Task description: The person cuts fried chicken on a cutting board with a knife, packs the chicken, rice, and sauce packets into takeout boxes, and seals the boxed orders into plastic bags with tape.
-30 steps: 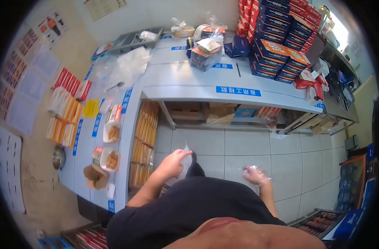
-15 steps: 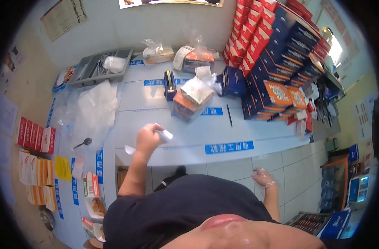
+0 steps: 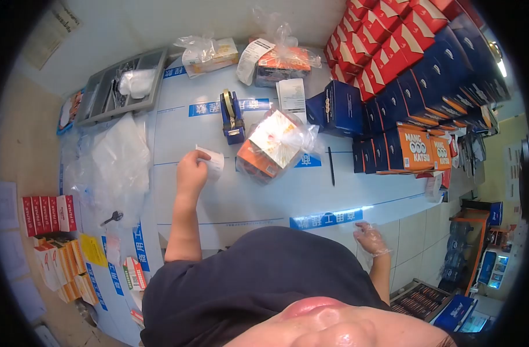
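My left hand [image 3: 192,169] is closed on a curling white paper receipt [image 3: 216,165], held over the table. To its right lies a clear plastic bag of boxes [image 3: 259,153], orange below and white on top, its knotted end toward the right. Behind stands a blue tape dispenser [image 3: 232,124]. Another printed slip [image 3: 291,95] lies beside the bag, close to a dark blue box [image 3: 341,109]. My right hand [image 3: 371,238], in a clear plastic glove, hovers by the table's front edge. Its fingers are loosely bent and apart, with nothing seen in them.
Stacked red boxes [image 3: 392,49] and blue-orange boxes [image 3: 412,147] rise at the right. A black pen [image 3: 331,166] lies before them. Two more bagged packs stand at the back wall. At left are a grey divided tray [image 3: 96,104], plastic bags [image 3: 117,156] and a black spoon [image 3: 111,218].
My view has shifted closer to the table. My left hand has moved farther over the table, left of the bagged boxes, still holding the receipt. My right hand stays near the front edge.
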A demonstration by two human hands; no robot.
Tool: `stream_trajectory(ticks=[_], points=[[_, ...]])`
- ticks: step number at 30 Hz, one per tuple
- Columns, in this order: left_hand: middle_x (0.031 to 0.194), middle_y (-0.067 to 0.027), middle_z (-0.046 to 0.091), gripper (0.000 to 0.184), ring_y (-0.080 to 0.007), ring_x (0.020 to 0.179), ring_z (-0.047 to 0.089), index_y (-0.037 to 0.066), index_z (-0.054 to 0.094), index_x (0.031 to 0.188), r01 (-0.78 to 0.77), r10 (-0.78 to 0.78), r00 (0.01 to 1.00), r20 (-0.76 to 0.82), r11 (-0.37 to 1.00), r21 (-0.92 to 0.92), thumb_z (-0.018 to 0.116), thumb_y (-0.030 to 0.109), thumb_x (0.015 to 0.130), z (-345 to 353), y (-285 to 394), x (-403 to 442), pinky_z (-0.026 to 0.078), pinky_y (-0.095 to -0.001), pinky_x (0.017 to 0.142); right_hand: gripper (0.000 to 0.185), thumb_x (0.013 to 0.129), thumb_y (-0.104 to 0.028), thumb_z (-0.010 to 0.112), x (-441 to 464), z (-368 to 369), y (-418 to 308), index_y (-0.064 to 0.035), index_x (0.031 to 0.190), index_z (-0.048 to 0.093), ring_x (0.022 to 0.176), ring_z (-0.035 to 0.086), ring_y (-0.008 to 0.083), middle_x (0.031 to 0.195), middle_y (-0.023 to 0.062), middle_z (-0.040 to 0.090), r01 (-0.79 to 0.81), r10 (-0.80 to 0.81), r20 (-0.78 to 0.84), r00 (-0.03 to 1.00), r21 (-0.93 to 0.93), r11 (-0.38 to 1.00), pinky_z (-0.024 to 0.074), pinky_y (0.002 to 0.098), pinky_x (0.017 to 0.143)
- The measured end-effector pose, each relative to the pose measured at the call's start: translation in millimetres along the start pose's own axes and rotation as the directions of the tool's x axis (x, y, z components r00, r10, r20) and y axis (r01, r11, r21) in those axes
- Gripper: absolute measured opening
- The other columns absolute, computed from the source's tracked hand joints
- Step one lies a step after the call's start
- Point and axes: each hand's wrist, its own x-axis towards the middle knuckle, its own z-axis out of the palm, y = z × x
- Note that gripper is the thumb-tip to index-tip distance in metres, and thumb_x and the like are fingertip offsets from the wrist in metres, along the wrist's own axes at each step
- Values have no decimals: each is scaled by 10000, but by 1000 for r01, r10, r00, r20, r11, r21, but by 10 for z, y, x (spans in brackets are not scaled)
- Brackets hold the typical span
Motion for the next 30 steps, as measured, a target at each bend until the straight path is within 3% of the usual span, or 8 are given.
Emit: stream_trajectory(ticks=[6, 8, 12, 17, 19, 20, 27, 30], points=[[841, -176, 594, 204, -330, 820, 572, 40, 623, 881, 182, -173, 980, 100, 980, -86, 484, 75, 738, 164, -17, 429, 457, -387, 737, 375, 815, -245, 570, 402, -201, -391, -87, 1154, 540, 1000, 559, 291, 1106, 141, 577, 21, -21, 11, 1000, -46, 999, 438, 362, 858], [946, -159, 560, 226, -301, 880, 556, 62, 610, 957, -151, 169, 982, -85, 971, 185, 532, 102, 749, 213, -70, 637, 455, -382, 739, 371, 853, -260, 551, 509, -113, -358, -86, 1179, 521, 971, 568, 233, 1081, 111, 592, 200, -214, 48, 976, 199, 959, 445, 337, 827], [1076, -136, 500, 283, -287, 922, 538, 86, 604, 1024, -182, 251, 950, -186, 929, 322, 594, 145, 747, 272, 187, 1012, 449, -353, 767, 393, 862, -224, 589, 640, -190, -671, -25, 1187, 493, 1014, 534, 168, 1095, 97, 559, -233, -122, 377, 918, 762, 604, 434, 279, 842], [1168, -135, 454, 317, -239, 1023, 510, 69, 593, 1068, -80, 73, 995, 69, 991, 106, 611, 78, 752, 397, 579, 1206, 438, -287, 801, 406, 860, -239, 588, 887, -74, -668, -21, 1189, 490, 989, 542, 169, 1076, 117, 564, -277, -106, 413, 904, 757, 591, 433, 280, 830], [1217, -130, 439, 343, -183, 972, 526, 34, 573, 1079, -557, 559, 829, -36, 817, -150, 609, -12, 741, 434, 505, 1241, 441, -273, 794, 407, 860, -245, 587, 964, -100, -696, -19, 1185, 493, 976, 543, 167, 1060, 119, 569, -281, -118, 423, 899, 761, 585, 433, 281, 824], [1228, -112, 438, 421, -144, 924, 524, 11, 517, 1140, -465, 514, 848, -132, 600, -651, 586, -92, 737, 481, 426, 1184, 447, -283, 797, 406, 858, -255, 588, 987, -134, -716, -22, 1178, 498, 962, 544, 169, 1046, 122, 571, -234, -111, 366, 924, 771, 592, 434, 283, 825], [1218, -173, 478, 537, -143, 955, 530, 8, 387, 1268, 65, -30, 997, 74, 845, -532, 533, -89, 761, 979, -572, 878, 441, -269, 841, 399, 857, -273, 585, 1149, -100, -689, -21, 1157, 512, 933, 543, 176, 1032, 105, 574, -62, -146, 220, 965, 727, 684, 434, 287, 826], [1175, -170, 511, 555, -169, 1009, 530, -6, 371, 1287, 124, -134, 990, 46, 656, -745, 529, -68, 759, 931, -563, 845, 431, -280, 873, 382, 860, -242, 574, 1150, -170, -783, -20, 1162, 504, 971, 525, 166, 1054, 86, 568, -57, -115, 225, 968, 638, 768, 415, 288, 851]])
